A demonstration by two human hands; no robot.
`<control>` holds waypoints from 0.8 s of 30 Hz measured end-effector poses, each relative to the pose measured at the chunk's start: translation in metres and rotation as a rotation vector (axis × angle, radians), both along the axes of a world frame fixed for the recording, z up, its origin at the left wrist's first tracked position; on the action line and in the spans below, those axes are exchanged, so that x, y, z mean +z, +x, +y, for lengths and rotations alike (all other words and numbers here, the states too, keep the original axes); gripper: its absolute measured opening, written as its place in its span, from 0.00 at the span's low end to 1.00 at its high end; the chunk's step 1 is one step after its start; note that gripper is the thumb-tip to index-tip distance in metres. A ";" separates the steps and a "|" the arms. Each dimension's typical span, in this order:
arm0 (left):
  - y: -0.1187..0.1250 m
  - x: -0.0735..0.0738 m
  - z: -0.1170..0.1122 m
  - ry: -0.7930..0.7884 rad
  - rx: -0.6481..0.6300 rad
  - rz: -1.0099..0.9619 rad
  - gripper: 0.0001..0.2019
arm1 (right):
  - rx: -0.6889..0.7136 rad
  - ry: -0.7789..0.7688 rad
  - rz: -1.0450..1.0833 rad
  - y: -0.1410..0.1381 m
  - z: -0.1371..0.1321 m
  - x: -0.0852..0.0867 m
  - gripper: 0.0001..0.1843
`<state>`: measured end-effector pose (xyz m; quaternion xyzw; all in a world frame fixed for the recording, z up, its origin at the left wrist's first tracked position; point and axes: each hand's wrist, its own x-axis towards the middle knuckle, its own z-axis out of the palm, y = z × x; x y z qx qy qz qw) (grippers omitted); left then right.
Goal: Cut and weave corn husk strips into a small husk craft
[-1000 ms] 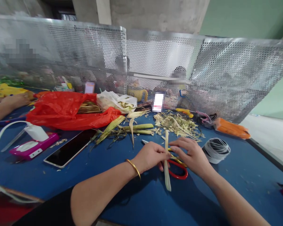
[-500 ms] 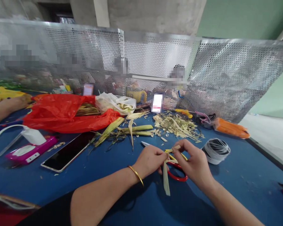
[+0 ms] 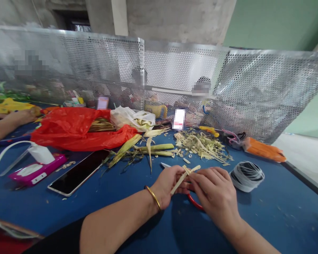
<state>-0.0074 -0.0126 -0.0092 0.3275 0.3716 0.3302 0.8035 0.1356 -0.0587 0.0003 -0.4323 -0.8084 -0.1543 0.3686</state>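
Note:
My left hand (image 3: 167, 183), a gold bangle on its wrist, and my right hand (image 3: 214, 192) meet over the blue table (image 3: 137, 218). Both pinch a pale yellow leaf strip (image 3: 185, 174), folded between the fingertips and slanting down to the left. Red-handled scissors (image 3: 195, 204) lie on the table just under my hands, mostly hidden by them. Green and yellow leaf stalks (image 3: 145, 146) lie a little beyond my hands, with a heap of pale leaf trimmings (image 3: 201, 144) to their right.
A coil of white string (image 3: 247, 171) sits right of my hands. A red plastic bag (image 3: 74, 128) of leaves, a black phone (image 3: 78, 173), a pink case with a white charger (image 3: 34, 169) lie left. Another person's arm (image 3: 5, 121) rests far left. A perforated metal screen (image 3: 175, 77) backs the table.
The strip stood upright a second ago with a long end hanging down; it has since been folded over, and now it lies slanted and short between both hands, which have closed together.

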 end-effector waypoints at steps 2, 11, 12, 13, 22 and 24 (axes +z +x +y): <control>-0.001 0.001 0.000 -0.028 0.007 -0.046 0.12 | 0.004 -0.003 -0.028 0.000 0.001 -0.002 0.09; 0.001 -0.007 0.000 0.070 0.056 -0.068 0.11 | 0.059 -0.030 -0.207 -0.003 0.002 -0.011 0.10; 0.001 -0.008 0.000 0.071 0.060 -0.090 0.11 | 0.085 -0.027 -0.245 -0.005 0.002 -0.012 0.10; 0.002 -0.009 0.000 0.073 0.061 -0.107 0.11 | 0.111 -0.023 -0.287 -0.007 0.002 -0.012 0.10; 0.001 -0.011 -0.001 0.071 0.009 -0.059 0.09 | 0.106 -0.097 -0.133 -0.008 0.002 -0.016 0.08; 0.000 -0.011 0.000 0.079 0.010 -0.065 0.09 | 0.037 -0.163 0.072 -0.004 0.003 -0.013 0.09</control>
